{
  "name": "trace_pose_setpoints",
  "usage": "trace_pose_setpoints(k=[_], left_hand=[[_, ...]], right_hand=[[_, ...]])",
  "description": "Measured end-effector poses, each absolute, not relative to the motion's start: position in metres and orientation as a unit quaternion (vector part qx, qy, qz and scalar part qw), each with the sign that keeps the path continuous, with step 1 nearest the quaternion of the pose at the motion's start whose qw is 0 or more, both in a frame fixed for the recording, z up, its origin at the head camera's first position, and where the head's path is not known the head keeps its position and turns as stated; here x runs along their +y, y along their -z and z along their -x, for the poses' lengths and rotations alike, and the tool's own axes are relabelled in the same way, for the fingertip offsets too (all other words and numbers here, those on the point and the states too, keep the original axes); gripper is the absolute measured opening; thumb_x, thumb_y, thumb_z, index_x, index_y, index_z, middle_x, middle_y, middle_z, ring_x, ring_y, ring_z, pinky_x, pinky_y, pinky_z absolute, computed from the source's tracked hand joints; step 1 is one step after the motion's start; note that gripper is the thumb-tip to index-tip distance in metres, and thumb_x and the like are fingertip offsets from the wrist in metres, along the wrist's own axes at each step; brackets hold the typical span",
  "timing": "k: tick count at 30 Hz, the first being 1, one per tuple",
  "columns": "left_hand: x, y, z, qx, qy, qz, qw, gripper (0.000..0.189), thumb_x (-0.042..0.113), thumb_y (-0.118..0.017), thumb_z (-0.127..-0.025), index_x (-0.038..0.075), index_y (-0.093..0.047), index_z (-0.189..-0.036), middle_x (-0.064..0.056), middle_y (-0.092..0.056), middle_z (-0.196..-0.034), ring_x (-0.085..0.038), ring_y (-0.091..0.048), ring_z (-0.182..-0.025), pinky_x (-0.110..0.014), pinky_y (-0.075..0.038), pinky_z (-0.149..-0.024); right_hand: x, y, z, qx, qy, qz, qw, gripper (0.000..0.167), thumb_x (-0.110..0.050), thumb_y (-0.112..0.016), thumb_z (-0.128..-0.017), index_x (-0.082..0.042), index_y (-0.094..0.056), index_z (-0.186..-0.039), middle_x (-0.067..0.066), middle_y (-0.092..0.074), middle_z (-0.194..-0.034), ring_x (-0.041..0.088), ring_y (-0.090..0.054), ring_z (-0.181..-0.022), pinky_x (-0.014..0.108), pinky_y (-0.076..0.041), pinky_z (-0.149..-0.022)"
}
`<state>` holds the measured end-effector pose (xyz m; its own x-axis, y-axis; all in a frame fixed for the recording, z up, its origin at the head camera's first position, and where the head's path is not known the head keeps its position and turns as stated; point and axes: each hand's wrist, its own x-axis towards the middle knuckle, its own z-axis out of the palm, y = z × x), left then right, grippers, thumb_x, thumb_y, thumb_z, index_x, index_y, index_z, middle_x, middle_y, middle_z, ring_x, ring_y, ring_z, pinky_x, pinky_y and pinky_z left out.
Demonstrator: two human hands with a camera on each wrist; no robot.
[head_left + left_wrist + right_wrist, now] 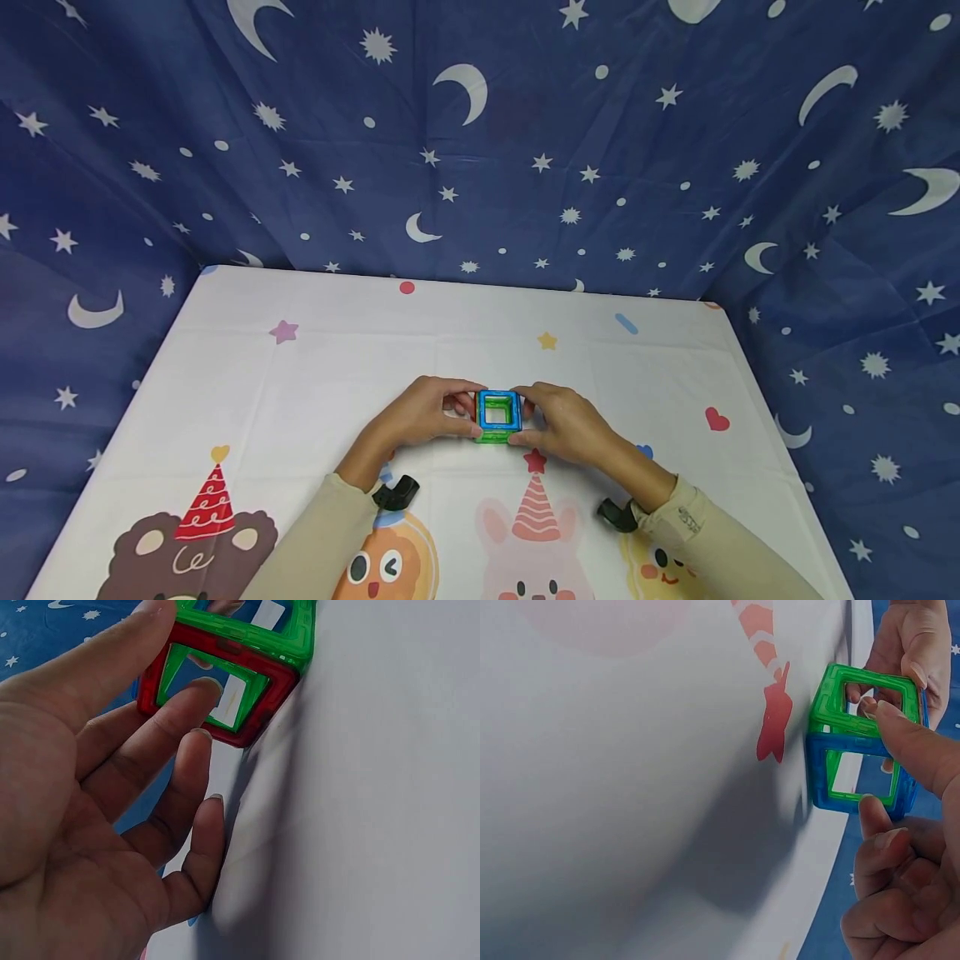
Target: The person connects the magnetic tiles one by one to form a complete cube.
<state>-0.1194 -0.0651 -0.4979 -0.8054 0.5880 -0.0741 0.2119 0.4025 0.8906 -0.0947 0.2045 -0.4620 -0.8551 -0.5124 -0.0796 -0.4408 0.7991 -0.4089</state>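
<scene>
A small cube of magnetic tiles (495,437) stands at the middle of the table, its window-like frames open in the centre. Its top is blue and its front green. My left hand (416,412) holds it from the left, thumb at the front edge and index finger at the back. In the left wrist view a red tile (281,684) forms that side, with a fingertip over its opening. From the right, my right hand (566,421) grips the cube likewise, beside a blue tile (819,772) seen in the right wrist view. Fingers partly hide both sides.
The white tablecloth (360,358) carries printed animals, party hats, stars and a heart. Dark blue curtains (517,208) with moons and stars hang behind the table and at both sides. A black wrist camera (396,493) sits by the left cuff, another (617,515) by the right.
</scene>
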Motion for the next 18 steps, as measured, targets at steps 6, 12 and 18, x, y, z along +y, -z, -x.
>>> trace_pose_setpoints(k=[6, 12, 18], left_hand=[[-0.0653, 0.4981, 0.1191, 0.811, -0.494, -0.246, 0.197, 0.057, 0.037, -0.089, -0.079, 0.021, -0.068, -0.130, 0.006, -0.074, -0.096, -0.010, -0.064, -0.090, -0.026, -0.053, -0.084], [-0.0650, 0.4974, 0.1182, 0.811, -0.493, -0.240, 0.204, 0.057, 0.037, -0.088, -0.080, 0.021, -0.067, -0.131, 0.005, -0.074, -0.097, -0.011, -0.064, -0.091, -0.028, -0.053, -0.085], [-0.0670, 0.4963, 0.1189, 0.801, -0.509, -0.236, 0.208, 0.056, 0.036, -0.087, -0.081, 0.019, -0.063, -0.129, 0.006, -0.072, -0.098, -0.013, -0.066, -0.093, -0.031, -0.054, -0.089]], right_hand=[[0.2046, 0.4630, 0.0950, 0.943, 0.204, 0.243, 0.097, 0.075, -0.046, -0.089, -0.077, -0.010, -0.063, -0.138, -0.005, -0.064, -0.093, 0.008, -0.049, -0.074, 0.022, -0.042, -0.064], [0.2056, 0.4633, 0.0940, 0.938, 0.273, 0.186, 0.101, 0.067, -0.040, -0.095, -0.069, -0.011, -0.068, -0.124, -0.002, -0.064, -0.089, 0.011, -0.052, -0.073, 0.023, -0.045, -0.062], [0.2106, 0.4659, 0.0947, 0.912, 0.343, 0.180, 0.138, 0.036, -0.038, -0.092, -0.074, -0.015, -0.072, -0.094, -0.007, -0.059, -0.074, 0.009, -0.049, -0.064, 0.023, -0.041, -0.056]])
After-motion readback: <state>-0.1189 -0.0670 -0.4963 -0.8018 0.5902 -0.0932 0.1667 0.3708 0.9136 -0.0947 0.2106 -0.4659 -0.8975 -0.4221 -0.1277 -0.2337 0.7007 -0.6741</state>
